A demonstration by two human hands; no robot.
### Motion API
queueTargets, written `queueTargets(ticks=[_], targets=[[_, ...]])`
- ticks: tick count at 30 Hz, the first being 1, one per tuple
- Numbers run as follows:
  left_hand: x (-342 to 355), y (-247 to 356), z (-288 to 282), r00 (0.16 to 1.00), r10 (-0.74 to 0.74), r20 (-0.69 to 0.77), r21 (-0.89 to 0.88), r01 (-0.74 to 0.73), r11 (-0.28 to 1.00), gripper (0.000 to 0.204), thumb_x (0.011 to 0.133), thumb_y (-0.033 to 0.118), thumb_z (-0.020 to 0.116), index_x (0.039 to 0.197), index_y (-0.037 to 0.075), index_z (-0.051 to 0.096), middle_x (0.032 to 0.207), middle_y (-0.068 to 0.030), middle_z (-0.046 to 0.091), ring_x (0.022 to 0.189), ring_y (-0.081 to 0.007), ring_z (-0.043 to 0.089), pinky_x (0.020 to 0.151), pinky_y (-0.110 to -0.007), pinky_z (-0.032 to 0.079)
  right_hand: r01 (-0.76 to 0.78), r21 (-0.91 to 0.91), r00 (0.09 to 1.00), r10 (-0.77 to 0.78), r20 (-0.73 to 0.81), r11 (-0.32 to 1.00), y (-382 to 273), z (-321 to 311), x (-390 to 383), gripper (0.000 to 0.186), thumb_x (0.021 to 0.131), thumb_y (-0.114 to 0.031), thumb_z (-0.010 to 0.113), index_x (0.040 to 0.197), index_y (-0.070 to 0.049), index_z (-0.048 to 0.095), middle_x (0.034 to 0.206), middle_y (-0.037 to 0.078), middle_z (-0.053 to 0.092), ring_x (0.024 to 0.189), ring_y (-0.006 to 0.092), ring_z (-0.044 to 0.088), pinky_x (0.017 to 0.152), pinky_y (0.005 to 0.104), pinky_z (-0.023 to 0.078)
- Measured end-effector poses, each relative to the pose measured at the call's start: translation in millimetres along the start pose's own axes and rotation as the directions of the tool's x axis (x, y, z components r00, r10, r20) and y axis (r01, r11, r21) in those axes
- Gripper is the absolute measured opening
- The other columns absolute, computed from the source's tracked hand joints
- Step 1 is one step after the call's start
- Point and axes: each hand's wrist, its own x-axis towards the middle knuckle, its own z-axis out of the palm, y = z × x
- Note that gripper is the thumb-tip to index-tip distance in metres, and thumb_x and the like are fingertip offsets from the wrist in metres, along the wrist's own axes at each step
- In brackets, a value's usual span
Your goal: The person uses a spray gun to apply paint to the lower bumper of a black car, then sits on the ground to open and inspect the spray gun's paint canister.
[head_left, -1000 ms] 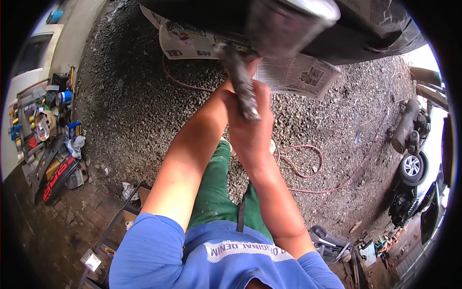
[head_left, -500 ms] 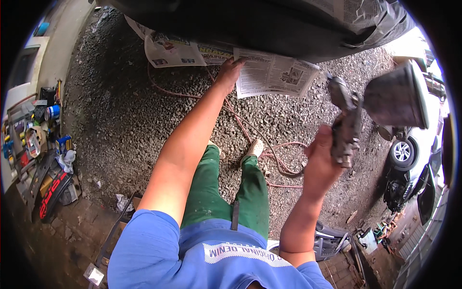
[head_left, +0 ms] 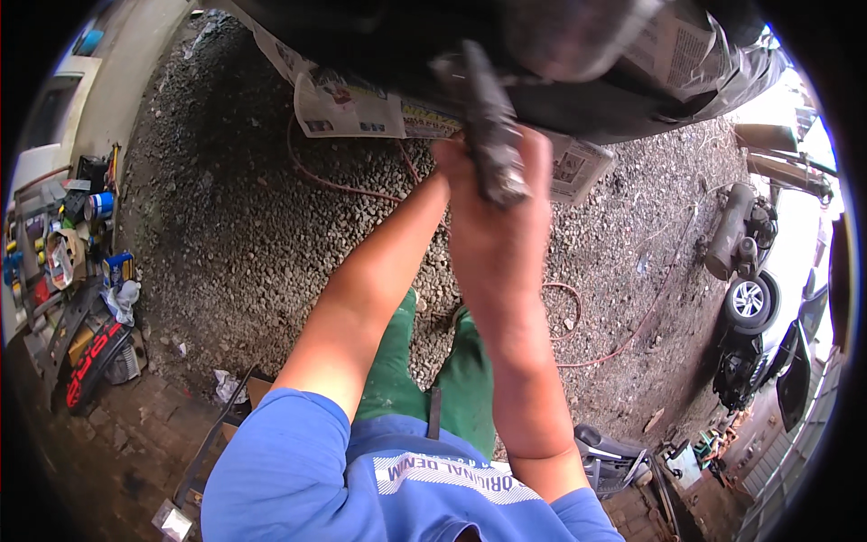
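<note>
My right hand [head_left: 499, 206] is shut on a grimy metal spray gun [head_left: 490, 126], blurred, with its large cup [head_left: 578, 34] up against my view of a dark, curved vehicle panel [head_left: 379, 36]. Newspaper sheets [head_left: 348, 107] hang along that panel's lower edge, and more paper [head_left: 673, 50] covers part of it at the upper right. My left arm reaches toward the hanging paper; my left hand [head_left: 447, 155] is mostly behind my right hand and the gun, so its fingers are hidden.
Gravel ground [head_left: 226, 226] lies below with a looping pink hose [head_left: 601, 359]. Cans, tools and parts [head_left: 77, 253] are piled at the left by a wall. At the right are a metal tank [head_left: 727, 230], a wheel [head_left: 750, 298] and more car parts [head_left: 795, 361].
Half a second ago my right hand held the gun out to the right; it has swung back up and inward, covering my left hand, which was holding the newspaper's edge.
</note>
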Motion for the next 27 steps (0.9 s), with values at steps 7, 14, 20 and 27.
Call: queueTargets(ticks=[7,14,20,27], targets=[[19.1,-26.3,-5.6,0.999,0.013,0.043,-0.136,-0.007,0.991,0.033,0.099,0.026,0.064,0.118,-0.001,0.067,0.108,-0.0083,0.071,0.095,-0.017,0.063,0.089,-0.034,0.049,-0.073,0.054,0.991,0.067,0.117,0.996,-13.2,3.4,12.5,0.028,0.094,-0.015,0.074,0.113,-0.003,0.056,0.09,0.015,0.071,0.079,0.0235,0.067,0.073,0.0353,0.054],[28.3,-41.3,-17.0,0.999,0.022,0.039,-0.2,-0.013,0.98,0.028,0.098,0.022,0.065,0.116,0.001,0.066,0.108,-0.0077,0.071,0.096,-0.0182,0.064,0.091,-0.035,0.05,-0.374,0.227,0.915,0.398,-0.071,0.899,29.4,-115.3,15.3,0.029,0.094,-0.018,0.075,0.115,-0.006,0.059,0.087,-0.001,0.065,0.064,0.0066,0.057,0.053,0.022,0.048],[24.0,-36.6,-18.5,1.0,0.011,0.012,-0.217,-0.008,0.976,0.027,0.097,0.02,0.067,0.118,0.002,0.066,0.113,-0.0094,0.07,0.104,-0.0203,0.064,0.097,-0.036,0.047,-0.351,0.144,0.841,0.379,-0.387,0.925,113.4,-226.8,14.7,0.023,0.097,-0.026,0.072,0.104,-0.005,0.066,0.073,-0.001,0.058,0.055,0.0046,0.054,0.044,0.0209,0.046],[5.8,-24.3,-18.4,0.999,-0.03,0.041,-0.135,0.035,0.99,0.035,0.099,0.016,0.066,0.129,-0.001,0.059,0.125,-0.0114,0.066,0.117,-0.0246,0.062,0.105,-0.04,0.046,-0.328,0.237,0.781,0.403,-0.477,0.915,205.8,-320.3,-23.2,0.034,0.099,-0.019,0.07,0.13,-0.005,0.065,0.108,0.003,0.075,0.06,0.0047,0.057,0.057,0.0202,0.047]])
